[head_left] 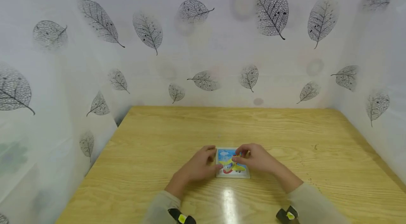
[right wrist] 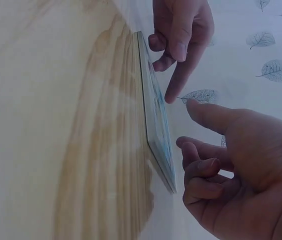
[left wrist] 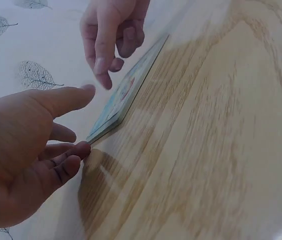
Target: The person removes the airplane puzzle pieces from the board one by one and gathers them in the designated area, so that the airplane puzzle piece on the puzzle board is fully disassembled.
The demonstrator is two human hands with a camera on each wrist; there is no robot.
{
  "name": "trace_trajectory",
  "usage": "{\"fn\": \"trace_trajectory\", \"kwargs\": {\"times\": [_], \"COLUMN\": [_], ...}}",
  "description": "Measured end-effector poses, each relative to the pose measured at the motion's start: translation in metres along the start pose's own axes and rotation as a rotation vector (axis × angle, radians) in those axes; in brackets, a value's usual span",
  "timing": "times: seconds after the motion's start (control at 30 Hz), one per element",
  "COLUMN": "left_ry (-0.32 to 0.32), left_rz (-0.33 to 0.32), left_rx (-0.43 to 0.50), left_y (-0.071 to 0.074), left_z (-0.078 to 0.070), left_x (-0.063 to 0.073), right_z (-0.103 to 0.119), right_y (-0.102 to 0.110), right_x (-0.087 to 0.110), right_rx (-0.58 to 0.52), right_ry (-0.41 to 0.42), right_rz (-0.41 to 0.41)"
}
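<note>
A small flat picture board (head_left: 221, 174) with a pale rim lies on the wooden table, showing a yellow and red cartoon airplane on blue sky. My left hand (head_left: 203, 165) is at its left edge, thumb reaching over the picture. In the left wrist view, the left fingertips (left wrist: 83, 149) are right at the board's near corner, with the thumb raised apart from them. Over the right part of the picture is my right hand (head_left: 255, 159). The right wrist view shows its thumb (right wrist: 208, 114) and index finger spread with nothing between them, and its other fingers bent.
The wooden table (head_left: 165, 129) runs back to a pale curtain (head_left: 219, 51) printed with skeleton leaves, which also hangs at both sides. Dark bands with yellow patches circle the left wrist (head_left: 182, 218) and the right wrist (head_left: 289, 215). Light glares on the front of the table.
</note>
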State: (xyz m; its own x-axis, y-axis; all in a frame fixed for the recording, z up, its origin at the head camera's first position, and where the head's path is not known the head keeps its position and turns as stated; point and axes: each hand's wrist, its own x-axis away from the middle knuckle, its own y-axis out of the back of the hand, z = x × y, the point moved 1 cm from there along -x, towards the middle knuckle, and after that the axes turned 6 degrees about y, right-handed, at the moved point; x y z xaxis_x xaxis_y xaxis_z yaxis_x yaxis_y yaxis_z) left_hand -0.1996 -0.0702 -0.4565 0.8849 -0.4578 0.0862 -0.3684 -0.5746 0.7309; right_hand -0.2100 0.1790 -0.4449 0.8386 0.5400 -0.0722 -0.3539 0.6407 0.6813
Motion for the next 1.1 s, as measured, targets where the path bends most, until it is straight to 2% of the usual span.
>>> {"fn": "trace_trajectory", "kwargs": {"times": [0.2, 0.53, 0.8, 1.1], "left_ry": [0.011, 0.031, 0.034, 0.036], "left_rz": [-0.033, -0.129, -0.18, -0.216], "left_rx": [0.138, 0.239, 0.333, 0.321], "left_y": [-0.007, -0.018, -0.025, -0.026], "left_z": [0.002, 0.006, 0.01, 0.012], "left_x": [-0.008, -0.013, -0.013, -0.015], "right_z": [0.0, 0.01, 0.016, 0.016], "right_y": [-0.01, -0.02, -0.022, -0.02], "right_x": [-0.015, -0.031, -0.04, -0.047], "right_rx": [-0.015, -0.032, 0.065, 0.104], "right_ry": [-0.01, -0.073, -0.046, -0.073], "right_rz": [0.026, 0.014, 0.059, 0.048]}}
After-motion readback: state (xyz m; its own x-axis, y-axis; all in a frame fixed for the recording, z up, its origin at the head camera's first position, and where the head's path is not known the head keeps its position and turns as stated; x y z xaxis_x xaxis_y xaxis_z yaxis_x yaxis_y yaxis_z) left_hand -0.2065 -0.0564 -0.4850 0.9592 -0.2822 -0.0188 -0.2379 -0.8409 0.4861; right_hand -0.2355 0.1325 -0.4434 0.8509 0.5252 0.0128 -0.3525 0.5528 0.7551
